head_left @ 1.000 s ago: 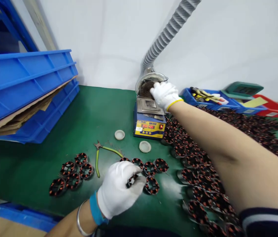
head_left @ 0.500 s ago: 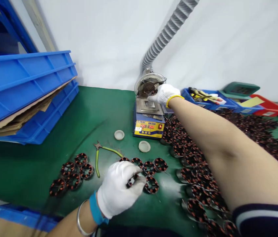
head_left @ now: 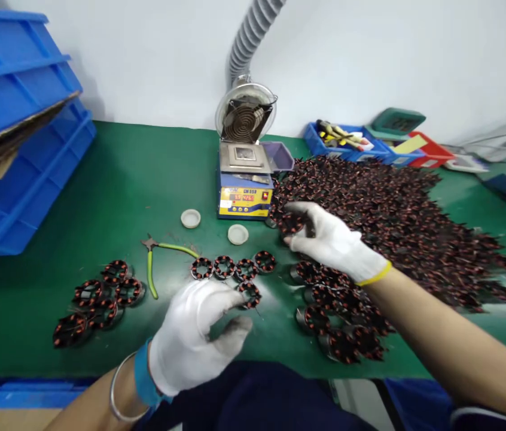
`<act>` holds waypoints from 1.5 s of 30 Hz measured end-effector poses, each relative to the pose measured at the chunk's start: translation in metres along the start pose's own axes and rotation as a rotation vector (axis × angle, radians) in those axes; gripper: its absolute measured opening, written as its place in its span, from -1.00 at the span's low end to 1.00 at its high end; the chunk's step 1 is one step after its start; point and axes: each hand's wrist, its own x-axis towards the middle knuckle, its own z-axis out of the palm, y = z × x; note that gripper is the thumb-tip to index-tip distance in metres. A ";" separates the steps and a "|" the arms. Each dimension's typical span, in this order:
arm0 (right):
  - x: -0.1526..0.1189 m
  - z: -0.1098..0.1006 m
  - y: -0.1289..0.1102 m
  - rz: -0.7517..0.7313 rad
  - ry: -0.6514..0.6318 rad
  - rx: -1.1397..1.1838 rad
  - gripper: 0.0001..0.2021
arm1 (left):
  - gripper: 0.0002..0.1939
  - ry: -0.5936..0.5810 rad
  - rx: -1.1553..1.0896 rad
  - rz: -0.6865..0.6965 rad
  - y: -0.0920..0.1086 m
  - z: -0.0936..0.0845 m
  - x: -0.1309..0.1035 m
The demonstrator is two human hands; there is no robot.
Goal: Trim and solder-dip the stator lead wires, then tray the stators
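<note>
My left hand (head_left: 199, 332), in a white glove, is held over the front of the green table with thumb and fingers apart. Nothing shows between them. Its fingertips are close to a ring-shaped motor stator (head_left: 249, 294) with copper windings. Behind that stands a short row of similar stators (head_left: 225, 267). My right hand (head_left: 329, 239), also gloved, is at the near left side of the stator pile, its thumb and fingers curved around a dark stator (head_left: 291, 224). Part of that stator is hidden by the fingers.
A solder pot (head_left: 244, 200) with a lit display stands at the back, below a ducted fan (head_left: 244, 123). Green-handled cutters (head_left: 151, 272), two small dishes (head_left: 237, 234) and a stator group (head_left: 103, 311) lie leftward. A big stator pile (head_left: 378, 221) covers the right; blue crates (head_left: 15, 78) stand left.
My right hand has come from above the solder pot down to the stators beside it. My left hand's fingers have spread; a stator seen between them before no longer shows there. The view has shifted.
</note>
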 end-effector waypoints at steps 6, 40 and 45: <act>-0.011 0.030 -0.003 0.072 -0.133 -0.155 -0.56 | -0.89 -0.003 0.064 0.000 -0.005 0.003 0.000; -0.031 0.021 0.010 -0.237 -0.230 -0.350 -0.52 | -0.92 -0.017 0.116 -0.003 -0.011 0.007 0.001; -0.031 0.022 0.007 -0.196 -0.317 -0.422 -0.55 | -0.92 -0.020 0.120 0.007 -0.013 0.009 0.000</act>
